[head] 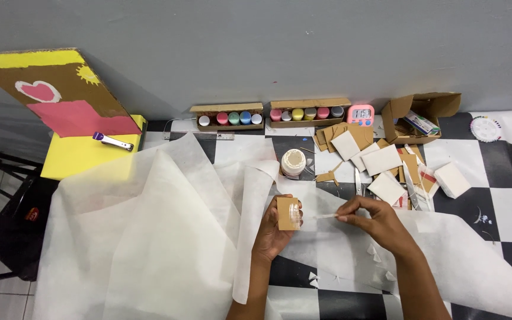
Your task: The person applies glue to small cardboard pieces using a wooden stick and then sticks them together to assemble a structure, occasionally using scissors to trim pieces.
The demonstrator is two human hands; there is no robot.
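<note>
My left hand (pixel 272 234) holds a small brown cardboard piece (pixel 287 213) upright, together with a clear roll of tape pressed against its right edge. My right hand (pixel 373 219) pinches the end of a thin strip of clear tape (pixel 326 216) that stretches from the cardboard toward the right. Both hands hover over a large sheet of thin white paper (pixel 149 237) spread across the black-and-white checkered table (pixel 508 160).
A white jar (pixel 293 162) stands just beyond my hands. Cardboard scraps and white squares (pixel 383 160) lie at the right, with scissors (pixel 358 181), an open box (pixel 422 115), a pink timer (pixel 361 114) and two paint trays (pixel 229 117). A painted board (pixel 60 95) leans at the left.
</note>
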